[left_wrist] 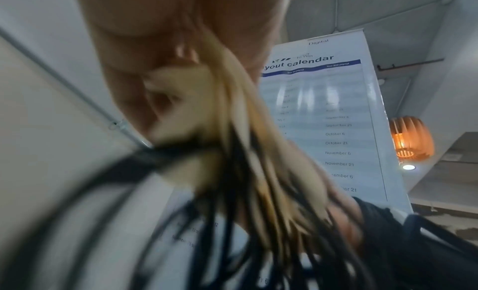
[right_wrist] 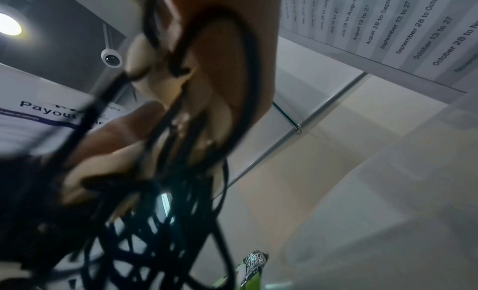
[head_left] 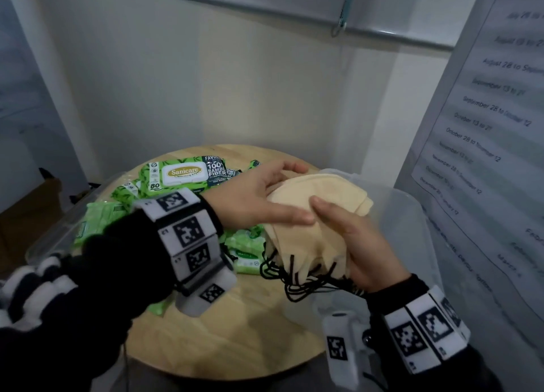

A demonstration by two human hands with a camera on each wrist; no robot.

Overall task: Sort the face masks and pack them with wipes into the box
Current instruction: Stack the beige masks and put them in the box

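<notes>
Stack of beige face masks [head_left: 312, 212], soft matte fabric, folded into curved half-moon shapes, held in the air above the desk [head_left: 265, 312] and just left of the box [head_left: 412, 215]. Black elastic ear loops [head_left: 306, 279] hang from the lower end in a tangled bunch; wrist views show them only as blurred dark cords. Left hand [head_left: 259, 197] grips the stack from the left, thumb lying across its front, fingers curled round the far upper edge. Right hand [head_left: 356, 238] holds the lower right part, thumb pressed on the front face, fingers behind and hidden. Box is clear, smooth plastic with rounded rim, at the right edge of the desk. Desk is round, pale wood grain. Behind the left hand: large green wipes pack [head_left: 182, 172], glossy film with leaf print, white flip lid reading "Sanicare", "80" at the lower left corner, dark panel reading "100% BAMBOO FIBER". Several smaller green wipes packs [head_left: 247, 248] lie around it, text illegible. Both wrists carry white bands [head_left: 188, 229] with black square markers. Wall poster [head_left: 482, 126] at right lists date ranges, e.g. "September 28 to October 12"; left wrist view reads "calendar".
</notes>
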